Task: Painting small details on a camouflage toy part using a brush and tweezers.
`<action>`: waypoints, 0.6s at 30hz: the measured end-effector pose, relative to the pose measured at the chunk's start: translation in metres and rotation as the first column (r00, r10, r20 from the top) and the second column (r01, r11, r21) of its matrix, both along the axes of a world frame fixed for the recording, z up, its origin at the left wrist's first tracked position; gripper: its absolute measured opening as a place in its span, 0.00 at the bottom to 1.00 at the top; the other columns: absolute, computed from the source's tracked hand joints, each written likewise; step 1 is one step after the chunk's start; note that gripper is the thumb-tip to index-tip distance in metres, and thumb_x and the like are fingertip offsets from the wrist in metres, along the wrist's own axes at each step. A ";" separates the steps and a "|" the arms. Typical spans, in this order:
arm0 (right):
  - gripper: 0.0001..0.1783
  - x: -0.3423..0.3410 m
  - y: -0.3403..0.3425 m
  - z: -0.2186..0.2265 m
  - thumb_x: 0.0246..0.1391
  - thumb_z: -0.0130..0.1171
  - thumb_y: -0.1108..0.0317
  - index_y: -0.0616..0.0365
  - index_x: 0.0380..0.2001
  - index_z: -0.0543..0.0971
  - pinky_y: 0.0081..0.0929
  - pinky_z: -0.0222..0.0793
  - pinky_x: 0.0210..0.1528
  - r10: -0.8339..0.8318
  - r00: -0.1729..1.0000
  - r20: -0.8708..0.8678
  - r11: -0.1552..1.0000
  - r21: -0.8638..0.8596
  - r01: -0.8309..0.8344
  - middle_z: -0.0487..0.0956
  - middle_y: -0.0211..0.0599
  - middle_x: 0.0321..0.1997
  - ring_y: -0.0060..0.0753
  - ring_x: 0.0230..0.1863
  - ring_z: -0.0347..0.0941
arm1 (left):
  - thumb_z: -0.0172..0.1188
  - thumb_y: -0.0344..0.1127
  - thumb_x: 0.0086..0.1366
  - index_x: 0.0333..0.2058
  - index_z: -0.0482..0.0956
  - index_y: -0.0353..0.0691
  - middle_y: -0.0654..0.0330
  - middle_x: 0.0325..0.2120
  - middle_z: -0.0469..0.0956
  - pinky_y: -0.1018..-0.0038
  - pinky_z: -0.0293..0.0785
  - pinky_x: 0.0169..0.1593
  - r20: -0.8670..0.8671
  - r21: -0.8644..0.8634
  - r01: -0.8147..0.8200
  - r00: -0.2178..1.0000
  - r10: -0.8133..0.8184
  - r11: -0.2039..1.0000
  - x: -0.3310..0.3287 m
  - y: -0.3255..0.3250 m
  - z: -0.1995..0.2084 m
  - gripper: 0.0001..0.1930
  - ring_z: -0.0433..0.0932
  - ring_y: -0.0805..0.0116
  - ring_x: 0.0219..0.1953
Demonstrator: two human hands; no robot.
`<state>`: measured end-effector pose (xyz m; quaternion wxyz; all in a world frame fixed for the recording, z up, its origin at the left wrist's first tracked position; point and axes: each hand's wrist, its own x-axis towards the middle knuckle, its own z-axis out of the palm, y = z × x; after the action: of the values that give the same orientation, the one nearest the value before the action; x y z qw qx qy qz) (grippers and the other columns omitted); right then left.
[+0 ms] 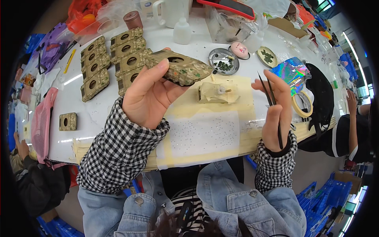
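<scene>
Camouflage-patterned casings (100,63) with oval openings are lined up in two columns at the left of the white table (90,118). To their right, a further casing (183,70) is grasped by the left hand (148,93) and held tilted above the table. A speckled white sheet (205,134) is laid nearby, with a tape-covered block (207,94) set behind it. Black tweezers (280,128), tips apart, are grasped in the right hand (285,112), near a tape roll (310,103).

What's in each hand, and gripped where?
Left hand: camouflage-patterned piece, by its left part, thumb at the near edge, fingers underneath. Right hand: black tweezers, around mid-length, tips up.
</scene>
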<state>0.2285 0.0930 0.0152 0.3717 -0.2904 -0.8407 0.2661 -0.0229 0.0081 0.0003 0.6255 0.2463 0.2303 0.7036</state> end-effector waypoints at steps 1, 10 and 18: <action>0.41 0.008 -0.005 -0.001 0.61 0.31 0.38 0.68 0.57 0.60 0.33 0.58 0.57 -0.006 1.000 0.027 0.999 -0.034 0.007 0.74 0.49 0.48 0.36 0.52 0.70 | 0.42 0.33 0.69 0.60 0.53 0.34 0.53 0.57 0.63 0.61 0.70 0.58 -0.006 -0.011 -0.004 1.000 0.004 1.000 0.000 -0.001 -0.001 0.23 0.67 0.56 0.57; 0.10 0.009 -0.032 -0.025 0.46 0.64 0.73 0.64 0.34 0.80 0.26 0.68 0.40 0.295 0.955 -0.034 0.915 -0.278 -0.292 0.80 0.41 0.34 0.36 0.36 0.74 | 0.43 0.34 0.68 0.58 0.57 0.30 0.52 0.55 0.66 0.63 0.68 0.60 0.102 0.113 0.120 0.986 -0.131 0.986 -0.008 0.003 -0.010 0.22 0.68 0.58 0.57; 0.07 -0.016 -0.040 -0.036 0.47 0.64 0.73 0.64 0.31 0.79 0.24 0.69 0.35 0.281 0.957 -0.071 0.845 -0.455 -0.282 0.79 0.40 0.31 0.32 0.32 0.74 | 0.44 0.34 0.68 0.57 0.59 0.32 0.52 0.53 0.68 0.63 0.70 0.58 -0.007 0.056 0.025 1.000 -0.024 0.998 -0.002 0.001 -0.003 0.21 0.69 0.58 0.55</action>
<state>0.2122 0.0531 -0.0208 0.2499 -0.2436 -0.7865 0.5096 -0.0252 0.0091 -0.0022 0.6262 0.2687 0.2095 0.7013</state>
